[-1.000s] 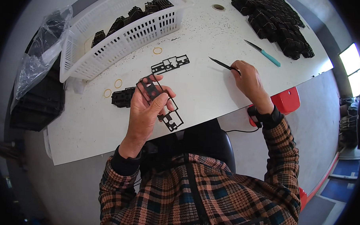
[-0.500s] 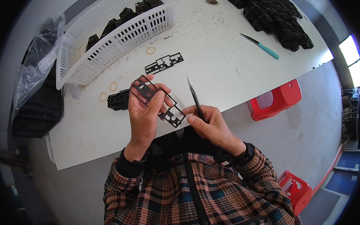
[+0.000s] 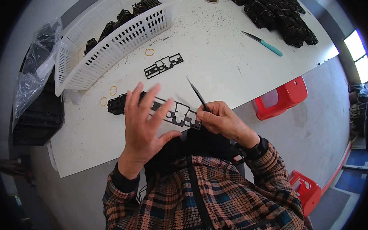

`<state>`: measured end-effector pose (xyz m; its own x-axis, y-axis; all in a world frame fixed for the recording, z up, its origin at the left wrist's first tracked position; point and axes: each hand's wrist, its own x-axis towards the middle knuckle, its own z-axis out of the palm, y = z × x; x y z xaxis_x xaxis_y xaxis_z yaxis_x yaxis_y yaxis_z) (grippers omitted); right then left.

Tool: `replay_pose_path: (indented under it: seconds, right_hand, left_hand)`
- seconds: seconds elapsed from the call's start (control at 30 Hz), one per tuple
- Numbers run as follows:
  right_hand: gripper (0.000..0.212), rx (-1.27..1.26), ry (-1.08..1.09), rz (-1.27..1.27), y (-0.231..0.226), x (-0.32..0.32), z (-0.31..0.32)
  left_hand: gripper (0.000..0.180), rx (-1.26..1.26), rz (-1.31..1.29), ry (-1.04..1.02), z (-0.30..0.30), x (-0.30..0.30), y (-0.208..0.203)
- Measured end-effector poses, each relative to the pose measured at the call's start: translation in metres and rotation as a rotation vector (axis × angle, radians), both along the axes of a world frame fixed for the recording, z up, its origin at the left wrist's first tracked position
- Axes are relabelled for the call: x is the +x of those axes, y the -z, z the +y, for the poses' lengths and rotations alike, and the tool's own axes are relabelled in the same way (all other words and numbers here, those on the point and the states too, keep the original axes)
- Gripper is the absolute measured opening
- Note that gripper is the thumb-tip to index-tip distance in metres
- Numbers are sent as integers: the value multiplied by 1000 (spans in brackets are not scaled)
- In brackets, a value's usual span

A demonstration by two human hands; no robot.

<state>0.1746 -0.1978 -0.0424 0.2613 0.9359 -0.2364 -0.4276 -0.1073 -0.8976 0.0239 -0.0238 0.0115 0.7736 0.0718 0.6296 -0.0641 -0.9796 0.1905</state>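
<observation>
Between thumb and fingers, my right hand [image 3: 226, 121] pinches the right end of a flat black plastic frame [image 3: 178, 122] with cut-out openings. The same hand holds a slim dark pointed tool [image 3: 198, 95], its thin tip up and to the left; whether it is a blade or tweezers I cannot tell. My left hand [image 3: 143, 119] is open, fingers spread, in front of the frame's left part and hiding some of it. Behind that hand, a stack of black frames [image 3: 116, 105] lies on the table. Farther back lies a single black frame [image 3: 164, 66].
A white slotted basket [image 3: 113, 47] with bundled black parts stands at the far left. Rubber bands [image 3: 149, 52] lie near it. A teal-handled knife [image 3: 271, 48], tape roll [image 3: 211, 0] and black bundles [image 3: 282, 19] are farther back. Red stools [image 3: 288, 98] stand at right.
My left hand has let go of the black frame and spread its fingers. The frame has swung flatter and shifted right, held now by my right hand, which keeps the pointed tool.
</observation>
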Motion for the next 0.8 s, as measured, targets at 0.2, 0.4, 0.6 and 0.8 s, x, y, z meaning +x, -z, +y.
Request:
replay_pose_path:
  seconds: [0.2, 0.4, 0.6, 0.8]
  right_hand:
    - [21, -8, -90, -42, -8, 4, 2]
    - [21, -1, 275, -475, 5, 0, -1]
    - [23, -6, 323, -784, 9, 0, -9]
    - [32, -56, 280, -1034, 7, -8, -15]
  left_hand:
    - [28, 80, 347, 22, -2, -13, 14]
    - [13, -364, 469, -109, -2, -9, 33]
    - [16, -517, 587, -204, 0, -1, 44]
    - [19, -430, 591, -274, 0, 7, 54]
